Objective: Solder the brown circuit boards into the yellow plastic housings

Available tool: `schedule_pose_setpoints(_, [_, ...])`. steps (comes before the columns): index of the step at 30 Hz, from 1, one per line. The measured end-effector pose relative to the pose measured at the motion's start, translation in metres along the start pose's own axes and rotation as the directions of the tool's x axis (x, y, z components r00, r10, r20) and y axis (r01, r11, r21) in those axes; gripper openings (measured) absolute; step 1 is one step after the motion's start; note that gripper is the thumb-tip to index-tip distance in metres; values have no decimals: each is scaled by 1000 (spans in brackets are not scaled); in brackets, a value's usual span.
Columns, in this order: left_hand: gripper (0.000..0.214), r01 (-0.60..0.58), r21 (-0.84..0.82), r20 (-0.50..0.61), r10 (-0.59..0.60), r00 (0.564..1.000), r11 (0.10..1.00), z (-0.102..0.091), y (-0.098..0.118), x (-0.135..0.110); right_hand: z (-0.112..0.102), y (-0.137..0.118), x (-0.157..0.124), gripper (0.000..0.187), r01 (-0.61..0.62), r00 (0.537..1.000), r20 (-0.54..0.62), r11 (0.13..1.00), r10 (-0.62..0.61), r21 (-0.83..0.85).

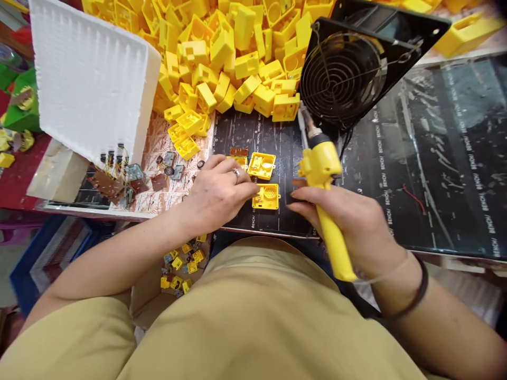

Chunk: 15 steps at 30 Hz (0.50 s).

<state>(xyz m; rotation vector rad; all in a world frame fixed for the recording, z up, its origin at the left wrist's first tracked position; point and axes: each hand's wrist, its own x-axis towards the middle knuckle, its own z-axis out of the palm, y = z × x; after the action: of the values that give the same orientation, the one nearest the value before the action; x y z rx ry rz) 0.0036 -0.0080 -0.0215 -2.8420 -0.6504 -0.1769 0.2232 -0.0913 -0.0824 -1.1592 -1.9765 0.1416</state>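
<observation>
My left hand [219, 192], a ring on one finger, has its fingers closed at the left edge of an open yellow plastic case [271, 196] with a round speaker grille inside. Its fingertips are partly hidden. Just beyond lies a second yellow case [262, 165], and a third [239, 160] beside it has a brown circuit board [239, 151] at its far edge. My right hand [346, 219] is wrapped round the handle of a yellow soldering gun [322, 163]. The gun's metal tip points away from me, towards the fan, apart from the cases.
A large heap of yellow cases [222, 47] fills the back. The black fan [344, 74] stands behind the gun. A white foam block [93, 79] stands at left, with wired circuit boards [109, 184] before it. Below the table edge, a cardboard box [148, 301] contains yellow pieces.
</observation>
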Motion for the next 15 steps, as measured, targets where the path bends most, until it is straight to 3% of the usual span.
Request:
schedule_pose_setpoints(4, [22,59,-59,-94,-65,993,996,10,-1,-8,27,-3,6,26,13,999,32,1000,-12,-10])
schedule_pose_setpoints(8, [21,2,-76,-73,-8,997,997,12,0,-11,35,-10,1,24,-23,1000,-18,992,21,-123])
schedule_pose_setpoints(12, [19,25,-175,-42,-32,999,984,12,0,-14,28,-11,-3,31,-30,999,-46,991,24,-131])
schedule_pose_setpoints(15, [20,105,-265,7,-107,994,959,11,2,-15,6,-14,-3,32,-43,996,-74,999,41,-19])
